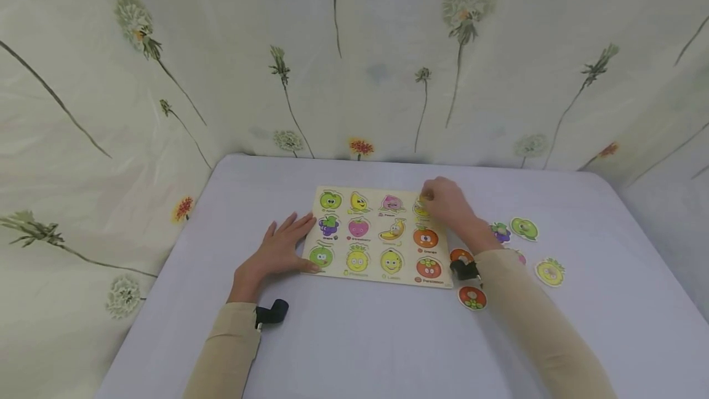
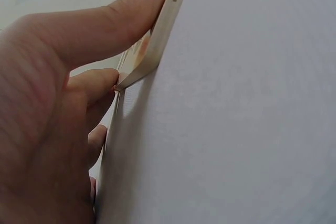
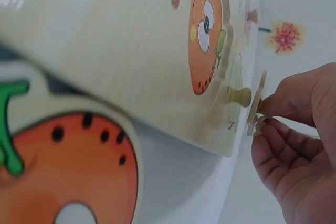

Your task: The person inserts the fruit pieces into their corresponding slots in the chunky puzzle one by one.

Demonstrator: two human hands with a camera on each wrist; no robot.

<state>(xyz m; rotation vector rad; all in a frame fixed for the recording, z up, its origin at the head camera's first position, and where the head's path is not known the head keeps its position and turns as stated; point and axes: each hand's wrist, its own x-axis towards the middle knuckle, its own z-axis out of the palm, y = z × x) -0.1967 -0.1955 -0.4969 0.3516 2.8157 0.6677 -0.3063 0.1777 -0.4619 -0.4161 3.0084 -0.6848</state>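
A wooden fruit puzzle board lies on the table, with rows of fruit pictures on it. My left hand rests at its left side, fingers spread along the edge and thumb on the near corner. In the left wrist view that thumb presses along the board's rim. Over the far right corner, my right hand pinches a thin wooden puzzle piece, seen edge-on in the right wrist view. Its printed face is hidden there. A small wooden knob stands between that piece and the board, near the orange picture.
Right of the board lie loose fruit pieces: a grape, a green one, a pineapple, a red one and an orange one partly under the right wrist. A flowered cloth hangs behind the table.
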